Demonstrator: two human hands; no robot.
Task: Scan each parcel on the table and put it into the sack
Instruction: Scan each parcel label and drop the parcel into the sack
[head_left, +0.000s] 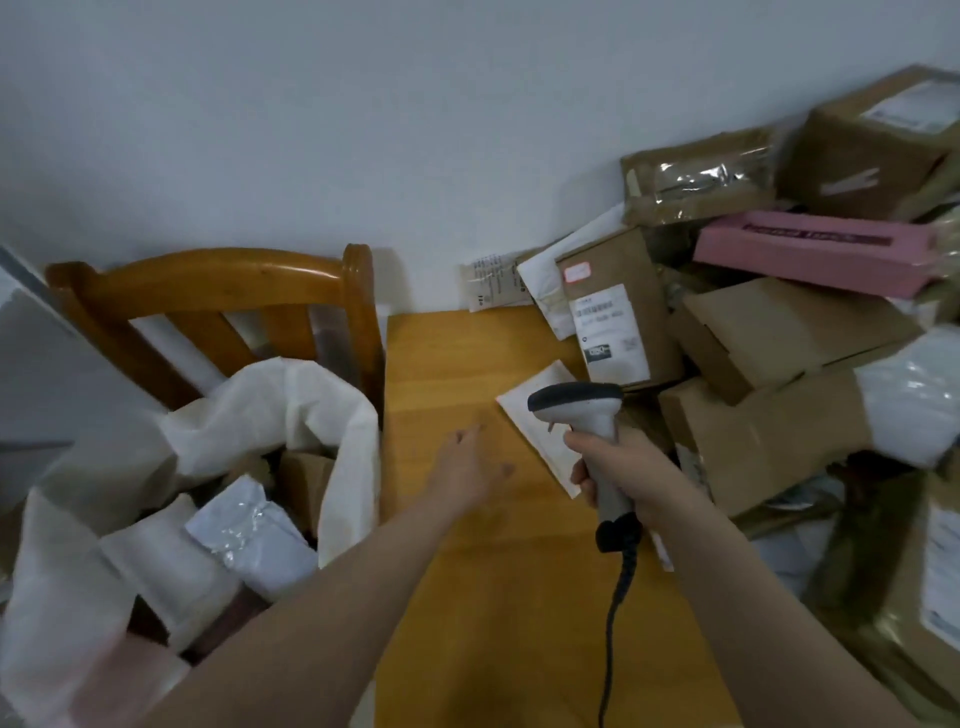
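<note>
wooden surface (441, 374) against white wall (363, 130) | parcels (769, 332) heaped right | left hand (467, 467) spread, empty | right hand (613, 467) grips barcode scanner (587, 415) | sack (291, 405) on chair (218, 280)

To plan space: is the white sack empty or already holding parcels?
Already holding parcels: a white plastic packet and a brown box lie inside the sack.

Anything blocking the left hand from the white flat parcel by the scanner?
Nothing visible: only bare table lies between the left hand and the white flat parcel. The scanner in the right hand overlaps its right part.
</note>
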